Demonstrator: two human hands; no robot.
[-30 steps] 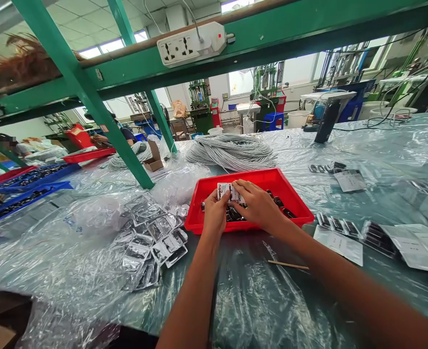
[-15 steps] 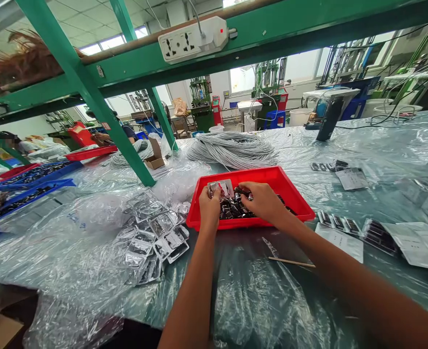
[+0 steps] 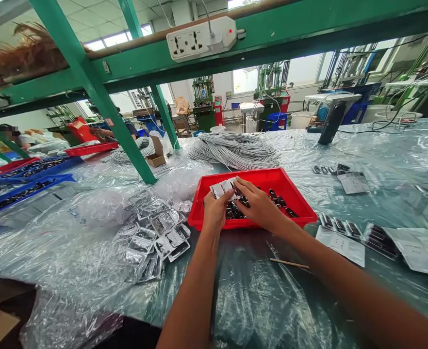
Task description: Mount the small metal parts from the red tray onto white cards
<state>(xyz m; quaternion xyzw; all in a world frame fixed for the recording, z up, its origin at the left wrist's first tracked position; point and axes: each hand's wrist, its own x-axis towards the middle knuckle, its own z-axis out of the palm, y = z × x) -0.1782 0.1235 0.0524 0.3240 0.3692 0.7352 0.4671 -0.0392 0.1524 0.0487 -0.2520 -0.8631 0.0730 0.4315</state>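
Note:
A clear-and-silver blister pack is tilted above the red tray, gripped between the thumb and fingers of my left hand. At the pack's right end, my right hand is closed with its fingertips against the pack. A small black part shows at those fingertips, mostly hidden by them. Glossy black parts lie heaped in the tray under my hands, and a few more sit loose toward its right side.
Empty-looking blister packs are piled left of the tray. Filled packs and white cards lie right. A thin wooden stick is in front. Behind sits a grey cable coil; a green frame post stands left.
My right hand has come up from the black parts to the pack's right end. My left hand has shifted slightly right, and the pack is tilted more.

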